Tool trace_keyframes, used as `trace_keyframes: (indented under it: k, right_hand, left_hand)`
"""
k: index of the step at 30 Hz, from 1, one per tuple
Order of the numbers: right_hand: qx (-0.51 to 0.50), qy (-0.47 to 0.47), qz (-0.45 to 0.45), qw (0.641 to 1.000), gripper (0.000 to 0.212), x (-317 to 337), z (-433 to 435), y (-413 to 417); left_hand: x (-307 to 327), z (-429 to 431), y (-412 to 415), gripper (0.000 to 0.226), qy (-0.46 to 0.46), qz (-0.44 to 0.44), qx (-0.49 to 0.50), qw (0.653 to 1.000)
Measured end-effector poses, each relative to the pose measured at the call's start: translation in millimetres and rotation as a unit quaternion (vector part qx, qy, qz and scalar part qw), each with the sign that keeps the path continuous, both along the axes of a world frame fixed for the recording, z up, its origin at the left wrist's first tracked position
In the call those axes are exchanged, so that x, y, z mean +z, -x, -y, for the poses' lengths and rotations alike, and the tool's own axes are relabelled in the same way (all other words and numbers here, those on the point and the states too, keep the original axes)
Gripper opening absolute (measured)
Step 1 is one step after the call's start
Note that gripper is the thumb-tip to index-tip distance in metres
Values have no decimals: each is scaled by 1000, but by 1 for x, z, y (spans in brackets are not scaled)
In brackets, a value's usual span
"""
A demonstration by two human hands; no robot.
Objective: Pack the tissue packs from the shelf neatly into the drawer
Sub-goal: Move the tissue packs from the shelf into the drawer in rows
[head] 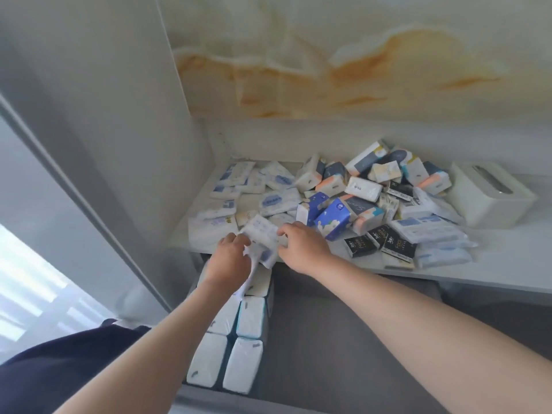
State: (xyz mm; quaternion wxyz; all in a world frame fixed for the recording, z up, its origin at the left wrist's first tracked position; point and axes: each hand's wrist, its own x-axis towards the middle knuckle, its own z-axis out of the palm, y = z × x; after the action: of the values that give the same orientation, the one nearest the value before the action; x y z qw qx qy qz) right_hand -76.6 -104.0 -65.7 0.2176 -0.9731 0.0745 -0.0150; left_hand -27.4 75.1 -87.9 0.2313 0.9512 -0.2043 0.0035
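hands meet at the front edge of the shelf (448, 274) in the head view, the only one given. the left hand (231, 256) has its fingers curled onto the left end of a soft pack (261, 236), white with blue print. the right hand (301, 246) pinches the right end with bent fingers, so the limp wrapper is held from both sides, probably to keep it flat rather than sagging. a loose white flap hangs below the left hand; whether it belongs to the same pack cannot be told. the pack sits just over the shelf lip, right above the open drawer (343, 330), likely for a short drop. inside the drawer, white packs (243, 321) stand on edge in two tight rows against the left wall; more rows would go to their right. behind the hands a loose pile (373, 201) of mixed packs covers the shelf, so most of the job looks undone. a white tissue box (490, 201) stands at the shelf's far right.
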Motion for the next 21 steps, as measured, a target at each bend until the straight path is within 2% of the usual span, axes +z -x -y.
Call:
trace_keyframes:
  k: [3, 6, 9, 12, 14, 17, 19, 21]
  right_hand:
    - [0, 81, -30, 996, 57, -5, -16, -21]
    - [-6, 162, -72, 984, 74, -19, -25, -38]
    - [-18, 178, -88, 980, 83, -28, -25, -49]
    - [-15, 81, -73, 994, 69, -24, -18, -61]
    - [-7, 11, -46, 999, 54, -17, -8, -71]
    - [-41, -63, 14, 997, 45, 0, 8, -92]
    - [-101, -118, 54, 986, 46, 15, 16, -106]
    - [-148, -133, 77, 977, 52, 27, 20, -116]
  left_hand:
    - [-13, -25, -16, 58, -36, -77, 65, 994]
    - [-22, -29, -26, 81, -96, -141, 78, 982]
    - [-25, -23, -37, 77, -128, -135, 71, 980]
    - [-16, -18, -56, 61, -129, -140, 38, 981]
    - [-3, -16, -71, 50, -61, -189, 22, 980]
    - [20, -10, -90, 31, 115, -255, 22, 960]
    - [34, -4, -97, 18, 228, -286, 55, 929]
    - [44, 2, -104, 10, 315, -312, 89, 892]
